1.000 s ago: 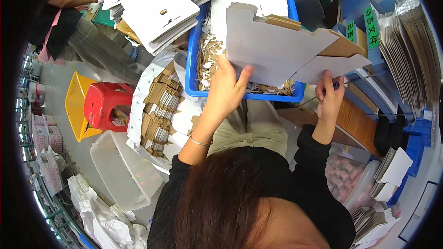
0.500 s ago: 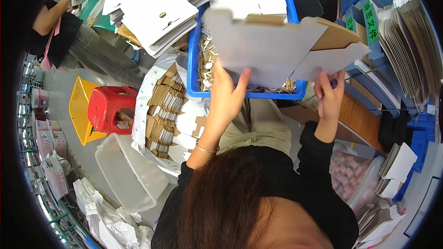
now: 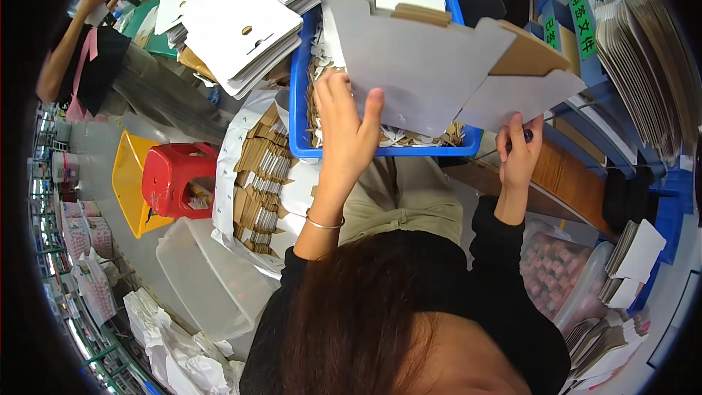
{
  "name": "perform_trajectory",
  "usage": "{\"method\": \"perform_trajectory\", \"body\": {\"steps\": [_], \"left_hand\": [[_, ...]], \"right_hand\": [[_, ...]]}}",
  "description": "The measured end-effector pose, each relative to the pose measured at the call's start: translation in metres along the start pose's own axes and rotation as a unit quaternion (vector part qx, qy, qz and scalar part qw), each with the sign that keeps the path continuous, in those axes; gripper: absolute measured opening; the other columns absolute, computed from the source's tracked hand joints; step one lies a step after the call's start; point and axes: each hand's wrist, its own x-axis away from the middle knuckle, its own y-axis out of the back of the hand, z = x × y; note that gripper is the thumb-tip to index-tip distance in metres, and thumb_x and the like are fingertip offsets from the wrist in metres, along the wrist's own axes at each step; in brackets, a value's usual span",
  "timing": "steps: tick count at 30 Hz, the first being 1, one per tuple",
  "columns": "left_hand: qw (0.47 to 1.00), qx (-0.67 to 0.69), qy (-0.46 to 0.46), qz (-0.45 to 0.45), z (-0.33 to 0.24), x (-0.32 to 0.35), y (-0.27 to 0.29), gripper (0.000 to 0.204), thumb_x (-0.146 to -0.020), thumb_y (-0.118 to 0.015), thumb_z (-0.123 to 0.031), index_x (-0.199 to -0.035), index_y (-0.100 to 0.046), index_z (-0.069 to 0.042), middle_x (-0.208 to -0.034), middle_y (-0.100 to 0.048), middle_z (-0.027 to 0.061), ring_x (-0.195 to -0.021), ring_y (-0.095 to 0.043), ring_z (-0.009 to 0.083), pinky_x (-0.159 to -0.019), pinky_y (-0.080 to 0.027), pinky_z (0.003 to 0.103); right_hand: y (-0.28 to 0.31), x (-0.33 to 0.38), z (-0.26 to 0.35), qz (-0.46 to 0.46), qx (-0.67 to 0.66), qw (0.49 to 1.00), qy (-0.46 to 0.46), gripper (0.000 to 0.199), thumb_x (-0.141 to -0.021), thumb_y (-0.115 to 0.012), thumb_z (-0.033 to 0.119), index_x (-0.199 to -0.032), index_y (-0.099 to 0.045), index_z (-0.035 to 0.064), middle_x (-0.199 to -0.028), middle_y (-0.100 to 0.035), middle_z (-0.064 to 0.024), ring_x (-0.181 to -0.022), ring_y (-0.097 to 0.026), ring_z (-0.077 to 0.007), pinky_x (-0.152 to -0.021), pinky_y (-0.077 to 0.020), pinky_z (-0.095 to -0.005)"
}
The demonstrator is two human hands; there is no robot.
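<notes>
A die-cut cardboard sheet (image 3: 420, 66), white on its face with brown parts along its upper edge and right side, is tilted up above a blue plastic bin (image 3: 380, 151). My left hand (image 3: 342, 121) is at the sheet's left edge, its thumb raised apart from the bent fingers; it looks open. My right hand (image 3: 519, 150) is closed on the sheet's lower right corner. A small dark purple rounded end (image 3: 528, 134) pokes out of that hand; the rest of this object is hidden. Cardboard scraps (image 3: 391, 137) lie in the bin below.
White die-cut sheets (image 3: 238, 25) are stacked left of the bin. A white sack (image 3: 227, 168) holds folded brown-and-white pieces (image 3: 256, 194). A red stool (image 3: 172, 183), yellow bin (image 3: 131, 183) and clear tub (image 3: 212, 278) stand left. Blue file holders (image 3: 585, 22) rise at right. Another person (image 3: 124, 66) stands far left.
My left hand has shifted left and loosened, its fingers now showing at the sheet's edge. The sheet stays raised in my right hand. The other person's arms have moved.
</notes>
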Motion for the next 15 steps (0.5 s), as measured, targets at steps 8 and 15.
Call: {"method": "perform_trajectory", "body": {"steps": [8, 15], "left_hand": [[0.99, 0.139, 0.015, -0.028, 0.015, -0.002, -0.011, 0.052, -0.086, -0.046, -0.029, -0.125, -0.03, 0.001, -0.112, -0.042, 0.0223, -0.087, -0.049, 0.0305, -0.08, -0.039, 0.035], [0.976, 0.088, -0.197, -0.019, 0.042, -0.014, -0.013, 0.048, -0.086, -0.047, -0.029, -0.12, -0.033, 0.001, -0.095, -0.05, 0.0188, -0.073, -0.052, 0.0276, -0.069, -0.042, 0.034]], "right_hand": [[-0.004, 0.003, -0.008, -0.013, 0.013, 1.0, 0.024, 0.025, -0.092, -0.046, 0.012, -0.116, -0.042, 0.0085, -0.066, -0.041, 0.0014, -0.042, -0.028, -0.0032, -0.037, -0.0201, -0.015], [-0.004, -0.003, -0.013, -0.028, 0.044, 0.998, 0.028, 0.018, -0.091, -0.047, 0.012, -0.108, -0.045, 0.0069, -0.065, -0.041, 0.0023, -0.042, -0.027, -0.003, -0.037, -0.0192, -0.0154]]}}
